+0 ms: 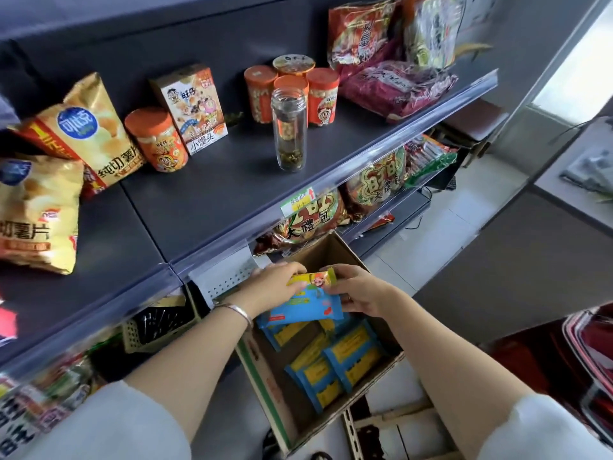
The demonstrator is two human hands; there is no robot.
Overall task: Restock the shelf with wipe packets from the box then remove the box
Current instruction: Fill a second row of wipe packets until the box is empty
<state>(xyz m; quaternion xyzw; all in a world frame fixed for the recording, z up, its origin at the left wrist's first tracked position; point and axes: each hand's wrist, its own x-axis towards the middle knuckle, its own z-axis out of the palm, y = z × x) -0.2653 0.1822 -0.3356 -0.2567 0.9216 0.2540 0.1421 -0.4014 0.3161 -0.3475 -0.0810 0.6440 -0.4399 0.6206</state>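
Observation:
An open cardboard box [265,386] stands below the shelf front and holds several blue and yellow wipe packets [351,356]. Above the box, both hands hold one blue wipe packet with a yellow end [308,303]. My left hand [272,283] grips its left side with fingers curled over the yellow end. My right hand [358,290] grips its right end. The dark grey shelf [205,194] lies above and behind the hands, with a bare stretch in its middle.
On the shelf stand chip bags [83,134] at left, orange canisters [156,139], a snack carton [192,107], a clear bottle [288,127] and red bags [394,88] at right. Lower shelves hold more snack bags [378,180]. A dark red object [587,356] sits at far right.

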